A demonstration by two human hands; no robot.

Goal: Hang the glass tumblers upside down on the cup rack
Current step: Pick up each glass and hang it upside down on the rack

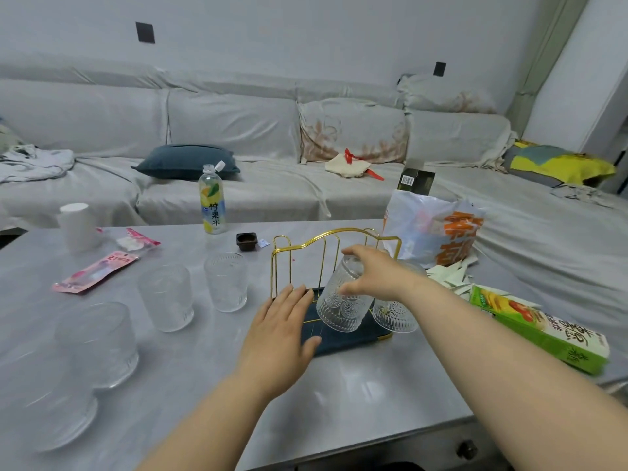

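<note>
A gold wire cup rack (307, 244) with a dark base tray stands at mid-table. My right hand (370, 275) grips the bottom of an upside-down patterned glass tumbler (339, 307), tilted over the rack's front. Just to its right, a second tumbler (396, 316) hangs mouth-down on the rack, partly hidden by my forearm. My left hand (278, 334) lies flat with fingers spread on the tray's left end, holding nothing. Several more tumblers stand to the left: one (226, 282), another (166, 297), a third (98, 345), and a blurred one (51, 402) at the near left edge.
On the table are a lemon drink bottle (212, 202), a small dark dish (246, 241), a white paper cup (76, 227), pink packets (95, 273), a plastic bag (431, 229) and a green box (540, 334). A covered sofa (238, 130) runs behind.
</note>
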